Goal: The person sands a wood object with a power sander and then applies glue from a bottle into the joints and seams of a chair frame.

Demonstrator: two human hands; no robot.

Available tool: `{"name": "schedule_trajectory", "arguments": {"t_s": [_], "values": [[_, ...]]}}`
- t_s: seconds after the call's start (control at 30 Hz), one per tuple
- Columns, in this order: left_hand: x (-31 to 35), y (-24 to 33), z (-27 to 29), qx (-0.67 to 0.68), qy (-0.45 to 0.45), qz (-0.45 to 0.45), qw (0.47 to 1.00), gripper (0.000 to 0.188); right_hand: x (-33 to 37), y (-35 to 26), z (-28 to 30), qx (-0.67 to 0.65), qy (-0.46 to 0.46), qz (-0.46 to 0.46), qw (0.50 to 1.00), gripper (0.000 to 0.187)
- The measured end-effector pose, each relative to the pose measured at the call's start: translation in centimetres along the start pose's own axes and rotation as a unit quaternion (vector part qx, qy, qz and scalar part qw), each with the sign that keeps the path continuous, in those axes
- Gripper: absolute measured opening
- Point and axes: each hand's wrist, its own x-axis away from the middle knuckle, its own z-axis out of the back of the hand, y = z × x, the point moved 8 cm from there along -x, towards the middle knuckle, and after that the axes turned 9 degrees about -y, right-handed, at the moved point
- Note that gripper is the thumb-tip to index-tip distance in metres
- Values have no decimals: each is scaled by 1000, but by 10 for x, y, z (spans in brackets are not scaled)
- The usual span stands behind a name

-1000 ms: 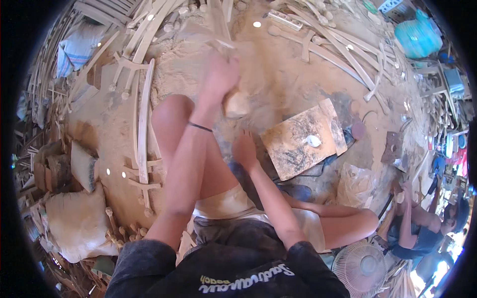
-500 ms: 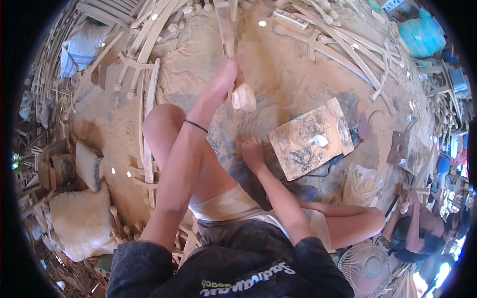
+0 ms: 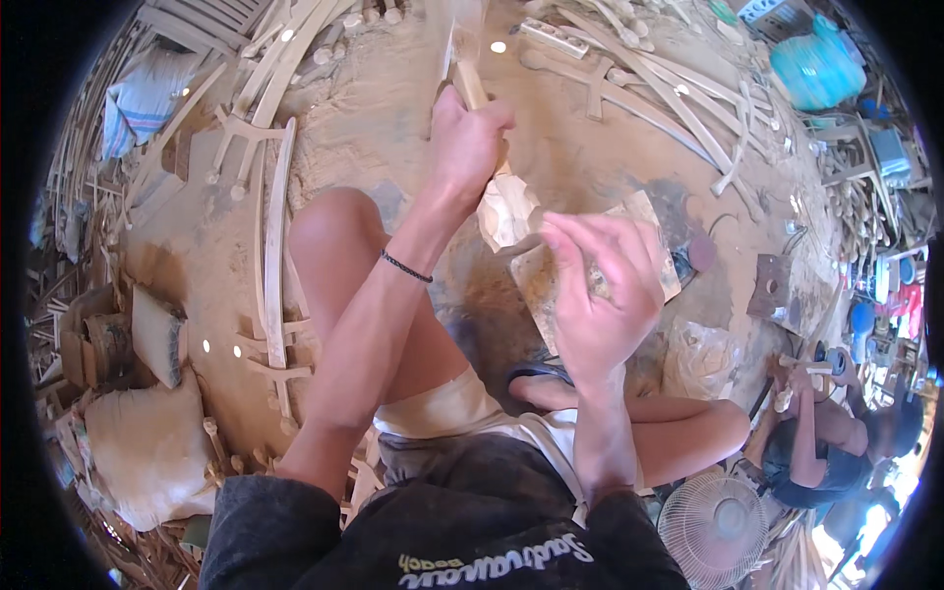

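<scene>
1. The right hand [image 3: 608, 295] is now raised beside the near end of the wooden piece [image 3: 505, 211], fingertips pinched, on what I cannot tell.
2. The left hand [image 3: 470, 143], farther left, stays clamped around it; both hands now attend it.

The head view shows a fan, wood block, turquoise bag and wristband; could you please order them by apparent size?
Largest to smallest:
1. Fan
2. Turquoise bag
3. Wood block
4. Wristband
</scene>
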Motion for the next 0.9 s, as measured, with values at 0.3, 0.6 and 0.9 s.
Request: {"name": "schedule_trajectory", "arguments": {"t_s": [0.3, 0.6, 0.9], "values": [[8, 27, -19, -89, 16, -126, 988, 24, 25, -19, -12, 253, -57, 110, 960, 37], [20, 39, -39, -120, -5, -195, 974, 26, 24, -13, -10, 228, -128, 65, 963, 57], [29, 48, -44, -120, 17, -223, 967, 19, 46, -8, -14, 254, -111, 27, 961, 56]]}}
